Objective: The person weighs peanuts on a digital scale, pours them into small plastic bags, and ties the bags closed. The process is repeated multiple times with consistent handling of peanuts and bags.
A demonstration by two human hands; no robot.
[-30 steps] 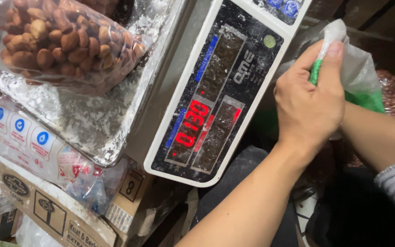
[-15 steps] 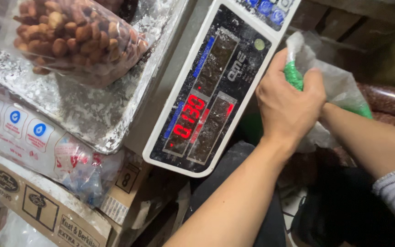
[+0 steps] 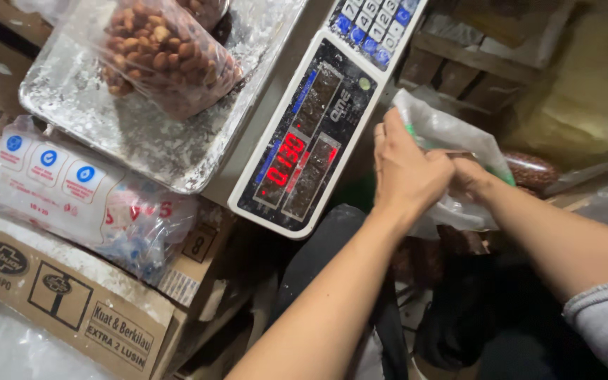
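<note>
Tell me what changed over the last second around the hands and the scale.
The right hand has come up beside the left hand, and both now grip the clear plastic bag, which earlier only the left hand held. The bag of peanuts stays on the scale; the red display is still lit.

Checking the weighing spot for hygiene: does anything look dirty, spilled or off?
Yes. The scale's metal pan is smeared with whitish residue around the clear bag of peanuts. Both hands, left and right, grip a separate thin plastic bag beside the scale.
</note>
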